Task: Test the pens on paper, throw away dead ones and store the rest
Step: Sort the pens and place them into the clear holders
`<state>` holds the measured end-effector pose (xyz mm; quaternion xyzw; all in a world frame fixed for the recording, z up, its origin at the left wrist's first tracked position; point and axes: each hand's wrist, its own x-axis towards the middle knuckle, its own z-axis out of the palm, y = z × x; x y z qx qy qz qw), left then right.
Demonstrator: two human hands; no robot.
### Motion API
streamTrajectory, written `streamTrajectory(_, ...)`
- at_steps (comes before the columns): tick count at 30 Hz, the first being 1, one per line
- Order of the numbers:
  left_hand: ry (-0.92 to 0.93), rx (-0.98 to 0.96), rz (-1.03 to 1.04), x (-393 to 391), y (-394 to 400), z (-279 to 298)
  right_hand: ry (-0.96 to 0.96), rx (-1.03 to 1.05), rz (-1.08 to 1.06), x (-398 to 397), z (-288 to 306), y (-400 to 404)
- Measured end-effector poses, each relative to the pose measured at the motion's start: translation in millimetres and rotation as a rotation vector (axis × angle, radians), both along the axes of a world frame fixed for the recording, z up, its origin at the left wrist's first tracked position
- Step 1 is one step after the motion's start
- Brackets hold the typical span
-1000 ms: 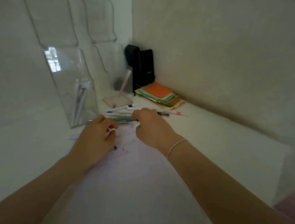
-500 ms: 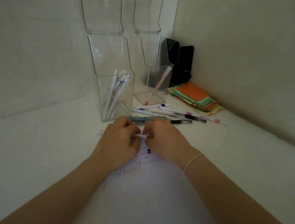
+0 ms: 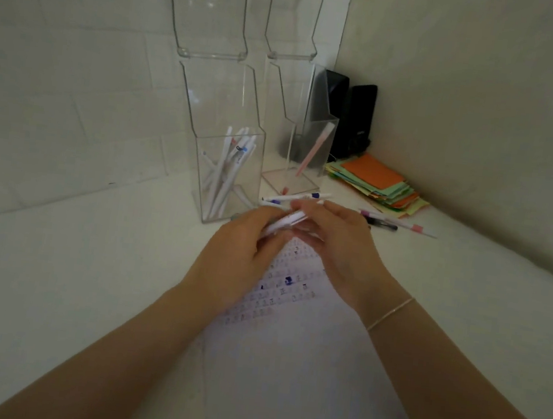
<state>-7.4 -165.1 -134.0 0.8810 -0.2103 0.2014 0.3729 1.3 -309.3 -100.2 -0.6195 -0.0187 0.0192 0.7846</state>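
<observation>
A white pen (image 3: 285, 222) lies tilted between my two hands, just above the paper. My left hand (image 3: 239, 250) grips its lower end and my right hand (image 3: 336, 247) pinches its upper end. The white paper (image 3: 285, 365) lies on the desk under my hands, with rows of small ink marks near its far end. Several loose pens (image 3: 390, 222) lie on the desk behind my hands. A clear holder (image 3: 227, 176) at the left holds several white pens. A second clear holder (image 3: 304, 154) to its right contains one pink pen.
A stack of orange and green paper notes (image 3: 379, 183) sits in the back corner. Two black objects (image 3: 346, 117) stand against the wall behind the holders. Empty clear wall pockets (image 3: 215, 9) hang above. The white desk (image 3: 54, 270) meets walls at left and back.
My hands have lifted from the paper with the white pen held between them. The view has shifted, bringing the holders more into frame.
</observation>
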Motion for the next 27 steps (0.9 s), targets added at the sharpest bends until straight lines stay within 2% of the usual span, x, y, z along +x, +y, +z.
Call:
streamTrajectory(4, 0.175, -0.131, -0.012, -4, -3, 6, 0.134, 0.666, -0.134, 7, 14, -7)
streamTrajectory(5, 0.185, -0.125, -0.031, -6, -4, 6, 0.163, 0.775, -0.139, 9, 18, -10)
streamTrajectory(7, 0.176, -0.065, -0.081, -12, -9, 4, 0.177, 0.833, -0.113, 14, 23, -16)
streamTrajectory(11, 0.18, -0.083, -0.106, -14, -9, -2, 0.098, 0.739, -0.066, 14, 31, -24)
streamTrajectory(15, 0.148, -0.235, 0.038, -5, -3, -3, 0.099, 0.711, -0.087, 12, 34, -31)
streamTrajectory(17, 0.154, -0.24, 0.104, -3, -1, -2, 0.103, 0.735, -0.087, 11, 35, -34)
streamTrajectory(20, 0.169, -0.159, 0.165, -1, 5, 2, 0.097, 0.626, -0.082, 5, 42, -36)
streamTrajectory(24, 0.164, 0.026, 0.237, 6, 19, 0, 0.136, 0.323, -0.119, -3, 44, -32)
streamTrajectory(27, 0.141, 0.177, 0.25, 7, 25, -6, 0.117, 0.092, -0.051, -11, 42, -26)
